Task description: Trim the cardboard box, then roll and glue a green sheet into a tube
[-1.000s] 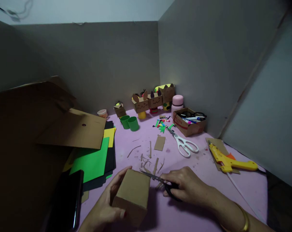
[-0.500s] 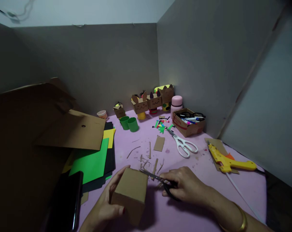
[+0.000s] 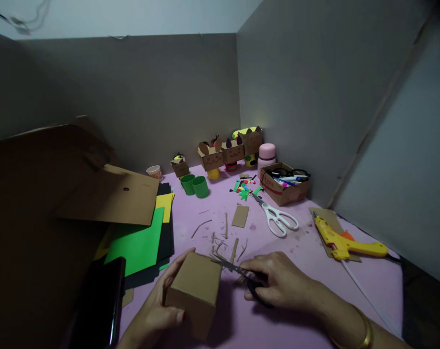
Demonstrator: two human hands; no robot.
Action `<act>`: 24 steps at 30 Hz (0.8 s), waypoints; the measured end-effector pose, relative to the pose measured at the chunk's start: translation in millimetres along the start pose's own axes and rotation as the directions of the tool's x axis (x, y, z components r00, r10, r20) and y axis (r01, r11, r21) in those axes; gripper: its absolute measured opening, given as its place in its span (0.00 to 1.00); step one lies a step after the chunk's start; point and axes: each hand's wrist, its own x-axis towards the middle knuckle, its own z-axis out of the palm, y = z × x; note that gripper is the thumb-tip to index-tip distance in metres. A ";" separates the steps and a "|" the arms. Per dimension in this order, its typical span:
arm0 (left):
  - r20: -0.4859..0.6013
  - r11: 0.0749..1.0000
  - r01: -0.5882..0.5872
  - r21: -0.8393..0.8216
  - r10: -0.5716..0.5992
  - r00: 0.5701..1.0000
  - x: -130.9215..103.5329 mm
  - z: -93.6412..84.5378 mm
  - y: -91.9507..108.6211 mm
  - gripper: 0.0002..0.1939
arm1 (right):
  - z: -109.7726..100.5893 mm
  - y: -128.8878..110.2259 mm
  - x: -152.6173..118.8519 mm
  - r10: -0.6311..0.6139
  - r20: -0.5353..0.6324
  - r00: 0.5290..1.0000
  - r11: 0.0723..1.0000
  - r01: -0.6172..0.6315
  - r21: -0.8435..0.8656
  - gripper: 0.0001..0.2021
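Pink covering ran across the table (image 3: 187, 213), brightest in the middle and dim toward the edges. Big sheets of brown cardboard (image 3: 110, 198) leaned over its left side, above a green sheet (image 3: 141, 247) and other coloured ones.

Nearer the person sat the small cardboard box (image 3: 196, 276), tilted a little, at the front of the table. From where I stood, the likeliest trouble was a slip: should the box turn in a loose hold, the tips of the black-handled scissors (image 3: 237, 268) could skid along its top edge, scoring the face or nicking the hand on the other side. Too hard a squeeze might dent the walls.

The box lay between the thumb and fingers of the left hand (image 3: 161, 305), thumb pressed on the near face, the others wrapped around the left side and partly hidden. The right hand (image 3: 278, 278) was just off to the right, its fingers curled through the scissors' handles, clear of the cardboard. The blades pointed at the box's far right corner, seemingly parted slightly; whether they touched it I couldn't tell.

Smallest of all, thin cardboard trimmings (image 3: 234, 247) littered the surface just beyond the blades.
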 end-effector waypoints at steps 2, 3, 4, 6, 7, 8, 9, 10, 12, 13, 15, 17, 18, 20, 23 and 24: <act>0.006 1.000 -0.001 -0.009 0.001 1.000 0.0 0.1 -0.1 0.44 | 1.0 0.6 0.4 -0.009 -0.008 1.000 1.000 0.009 -0.007 0.07; 0.009 1.000 0.001 -0.008 -0.001 1.000 -0.1 0.3 0.1 0.44 | 1.4 0.9 0.5 -0.010 -0.007 1.000 1.000 0.010 -0.008 0.06; 0.007 1.000 0.003 -0.007 -0.003 1.000 -0.2 0.6 0.4 0.44 | 1.5 1.2 0.4 -0.011 -0.004 1.000 1.000 0.011 -0.007 0.06; 0.006 1.000 0.002 -0.005 -0.002 1.000 -0.1 0.8 0.9 0.45 | 1.4 1.7 0.1 -0.013 0.002 1.000 1.000 0.013 -0.008 0.06; 0.008 1.000 0.001 -0.006 -0.001 1.000 0.1 0.7 1.1 0.45 | 1.2 1.8 -0.1 -0.014 0.000 1.000 1.000 0.014 -0.011 0.06; 0.012 1.000 -0.001 -0.009 0.001 1.000 0.4 0.6 1.2 0.44 | 0.9 1.9 -0.4 -0.016 -0.004 1.000 1.000 0.016 -0.015 0.06; 0.016 1.000 -0.003 -0.010 0.003 1.000 0.7 0.5 1.3 0.44 | 0.6 1.8 -0.6 -0.018 -0.009 1.000 1.000 0.017 -0.019 0.06; 0.016 1.000 -0.004 -0.007 0.004 1.000 0.9 0.5 1.5 0.44 | 0.3 1.6 -0.8 -0.020 -0.010 1.000 1.000 0.020 -0.022 0.07; 0.002 1.000 -0.009 0.002 0.009 1.000 0.9 1.2 2.2 0.45 | -0.2 1.0 -1.0 -0.026 -0.010 1.000 0.999 0.026 -0.021 0.07; -0.008 1.000 -0.014 0.008 0.014 1.000 0.6 1.8 2.8 0.45 | -0.2 0.4 -1.0 -0.028 -0.007 1.000 0.999 0.028 -0.018 0.07; -0.026 1.000 -0.020 0.013 0.021 0.999 -0.6 3.4 3.9 0.46 | -0.1 -0.8 -1.0 -0.022 0.001 1.000 1.000 0.022 -0.010 0.08; -0.022 1.000 -0.013 0.006 0.013 1.000 -1.9 4.5 4.6 0.45 | 0.4 -2.0 -1.1 -0.011 0.012 1.000 1.000 0.011 -0.009 0.08; -0.012 1.000 -0.006 -0.002 0.006 1.000 -2.3 4.6 4.7 0.44 | 0.7 -2.5 -1.2 -0.006 0.015 1.000 1.000 0.007 -0.013 0.08; 0.009 1.000 0.007 -0.019 -0.007 1.000 -2.6 4.0 4.3 0.43 | 1.1 -2.8 -1.4 -0.004 0.015 1.000 1.000 0.005 -0.026 0.09; 0.036 1.000 0.012 -0.025 -0.011 0.999 -1.7 1.6 3.4 0.43 | 0.7 -2.5 -1.5 -0.006 0.021 1.000 1.000 0.007 -0.022 0.08; 0.043 1.000 0.011 -0.023 -0.010 0.999 -1.4 0.9 3.3 0.43 | 0.3 -2.5 -1.5 -0.008 0.025 1.000 1.000 0.008 -0.015 0.08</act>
